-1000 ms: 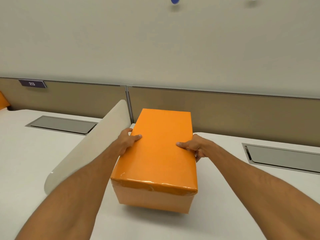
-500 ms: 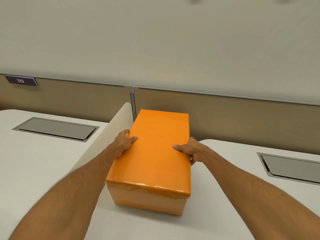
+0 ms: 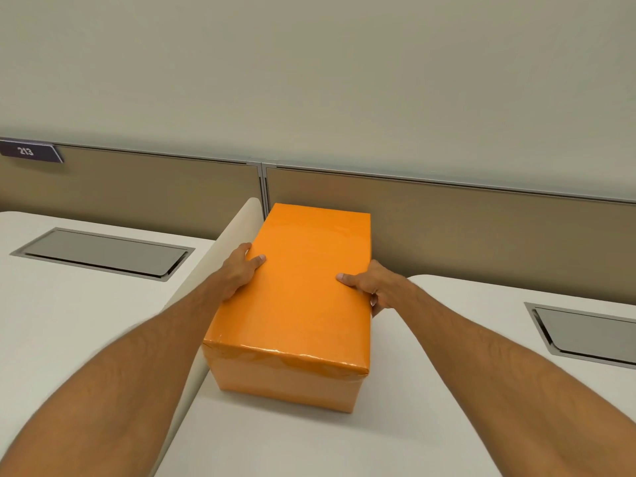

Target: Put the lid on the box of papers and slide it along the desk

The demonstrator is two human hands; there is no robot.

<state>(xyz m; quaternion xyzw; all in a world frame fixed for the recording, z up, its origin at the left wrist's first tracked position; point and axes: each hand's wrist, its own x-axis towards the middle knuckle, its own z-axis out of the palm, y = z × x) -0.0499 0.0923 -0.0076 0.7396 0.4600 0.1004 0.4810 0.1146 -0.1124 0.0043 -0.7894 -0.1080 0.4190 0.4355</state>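
An orange box (image 3: 303,297) stands on the white desk (image 3: 430,425) with its orange lid on top, long side pointing away from me. My left hand (image 3: 241,270) grips its left edge, thumb on the lid and fingers hidden down the side. My right hand (image 3: 371,287) grips the right edge the same way, thumb on top. The box's far end sits close to the tan partition. The papers inside are hidden.
A cream divider panel (image 3: 220,256) rises just left of the box. A tan partition (image 3: 481,235) runs along the back of the desk. Grey cable hatches lie in the desk at left (image 3: 103,253) and right (image 3: 585,335). A sign reading 213 (image 3: 27,151) hangs at far left.
The box has slid to the left and away from me along the desk, closer to the divider and back partition. Both hands keep their grip on its sides.
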